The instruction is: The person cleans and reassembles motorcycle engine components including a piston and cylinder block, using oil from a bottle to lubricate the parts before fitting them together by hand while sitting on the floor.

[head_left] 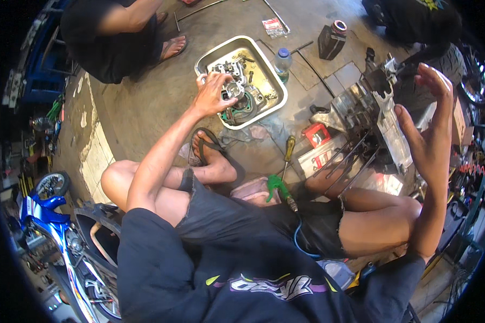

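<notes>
My left hand [213,96] reaches over a white-rimmed tray [200,58], its thumb and fingers closed around a silver metal engine part [233,89]. Other engine parts and bolts lie in oily liquid in the tray. My right hand [430,116] is raised with fingers stretched and thumb apart, and nothing shows in it. It is nearest to an engine block [355,105] with long dark studs, which rests on the floor at my right. Part of the block is hidden by a silver plate-like piece [392,129].
By the tray stand a clear bottle [282,67] with a blue cap and a black container [330,43]. A green air blow gun [278,187] lies between my legs, near a screwdriver [289,149] and a red box [316,134]. Another person [113,37] sits at far left.
</notes>
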The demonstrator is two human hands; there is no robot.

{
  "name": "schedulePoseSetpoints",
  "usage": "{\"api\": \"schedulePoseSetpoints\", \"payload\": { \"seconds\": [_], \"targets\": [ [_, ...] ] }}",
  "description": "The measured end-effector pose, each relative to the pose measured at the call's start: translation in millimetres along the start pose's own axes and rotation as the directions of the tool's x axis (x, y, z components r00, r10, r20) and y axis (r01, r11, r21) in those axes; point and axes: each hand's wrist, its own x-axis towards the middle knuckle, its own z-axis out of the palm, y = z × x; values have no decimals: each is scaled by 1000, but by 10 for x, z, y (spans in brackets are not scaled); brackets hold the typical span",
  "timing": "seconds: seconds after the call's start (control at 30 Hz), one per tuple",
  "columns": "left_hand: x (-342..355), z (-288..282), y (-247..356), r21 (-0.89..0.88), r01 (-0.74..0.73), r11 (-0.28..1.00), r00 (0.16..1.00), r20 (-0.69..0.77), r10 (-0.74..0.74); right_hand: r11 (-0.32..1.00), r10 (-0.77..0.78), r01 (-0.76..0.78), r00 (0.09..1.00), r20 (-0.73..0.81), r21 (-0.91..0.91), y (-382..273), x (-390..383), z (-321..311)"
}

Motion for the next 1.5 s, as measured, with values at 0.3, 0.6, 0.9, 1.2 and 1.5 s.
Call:
{"api": "schedulePoseSetpoints", "payload": {
  "seconds": [0.3, 0.6, 0.9, 1.2, 1.5],
  "targets": [
    [-64, 50, 92, -54, 3, 999, 999, 33, -2, 1000, -15, 15, 1000, -23, -5, 61, -79, -33],
    [38, -333, 290, -973, 159, -169, 968, 187, -165, 999, 8, -7, 999, -35, 42, 88, -135, -42],
    [115, -442, 753, -904, -1, -427, 993, 50, -107, 999, -38, 38, 997, -63, 11, 91, -120, -85],
    [2, -28, 8, -800, 207, 563, 951, 29, -309, 999, -20, 18, 999, -31, -45, 140, -192, -109],
    [-132, 249, 18, -147, 81, 986, 989, -111, -98, 999, -9, 8, 1000, -21, -49, 164, -195, -65]
  ]
}}
